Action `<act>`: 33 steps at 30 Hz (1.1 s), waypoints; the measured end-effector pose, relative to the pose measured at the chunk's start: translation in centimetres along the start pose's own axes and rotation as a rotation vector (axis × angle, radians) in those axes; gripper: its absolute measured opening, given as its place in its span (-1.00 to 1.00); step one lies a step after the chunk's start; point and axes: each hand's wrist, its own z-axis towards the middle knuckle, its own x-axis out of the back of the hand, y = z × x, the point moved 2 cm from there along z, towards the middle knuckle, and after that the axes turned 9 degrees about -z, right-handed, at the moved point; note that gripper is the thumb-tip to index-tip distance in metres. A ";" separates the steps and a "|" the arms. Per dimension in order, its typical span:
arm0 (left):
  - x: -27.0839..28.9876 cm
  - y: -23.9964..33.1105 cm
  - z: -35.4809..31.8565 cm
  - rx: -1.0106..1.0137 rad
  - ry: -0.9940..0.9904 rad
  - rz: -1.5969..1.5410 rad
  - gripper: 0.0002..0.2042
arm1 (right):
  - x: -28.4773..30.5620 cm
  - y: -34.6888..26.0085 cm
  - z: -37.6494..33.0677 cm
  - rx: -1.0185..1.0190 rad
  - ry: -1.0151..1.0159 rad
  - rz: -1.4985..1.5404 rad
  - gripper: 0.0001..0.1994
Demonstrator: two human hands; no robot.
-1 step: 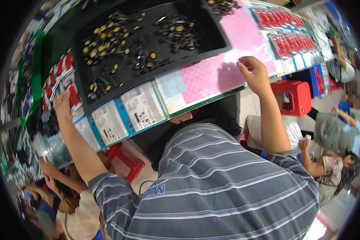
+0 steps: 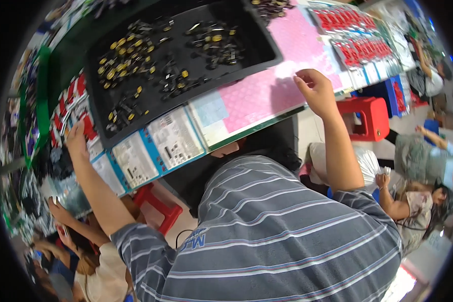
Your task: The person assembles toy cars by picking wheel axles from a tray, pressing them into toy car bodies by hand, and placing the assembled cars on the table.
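Note:
A large black tray [image 2: 191, 94] lies on the table in front of me, holding several loose clusters of small black parts with yellow round pieces [image 2: 127, 52]. My left hand [image 2: 77, 143] is beside the tray's near left corner, its fingers stretched toward a pile of red-and-white packets [image 2: 87, 126]. Whether the fingertips touch a packet is unclear. Over the pink patterned mat [image 2: 251, 103], right of the tray, hovers my right hand [image 2: 317, 94]. Its fingers are loosely curled, with a gap at the thumb and nothing visible between them.
Rows of red items in clear packs [image 2: 360, 52] lie at the far right. Printed sheets [image 2: 176, 137] line the table's near edge. Red stools stand at right [image 2: 366, 119] and lower left [image 2: 161, 209]. Other people work on both sides; a co-worker's hand [image 2: 59, 210] is at lower left.
The table, tray and mat appear shifted slightly left in the picture. Both hands keep about the same places relative to them.

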 end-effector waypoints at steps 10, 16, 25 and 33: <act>0.1 -0.6 -11.3 -0.346 0.337 0.417 -0.42 | 8.6 16.2 4.6 -0.253 0.535 -0.479 -0.61; -7.3 0.6 -21.9 -0.445 0.483 0.398 -0.58 | 7.5 18.2 5.7 -0.064 0.552 -0.654 -0.72; -23.9 3.3 -34.3 -0.264 -0.451 -0.256 -0.81 | 6.4 3.3 -2.1 0.126 0.703 0.136 -0.84; -30.5 7.2 -34.5 -0.064 -0.783 -0.901 -0.42 | 2.8 -4.8 0.1 0.652 0.173 0.336 -0.80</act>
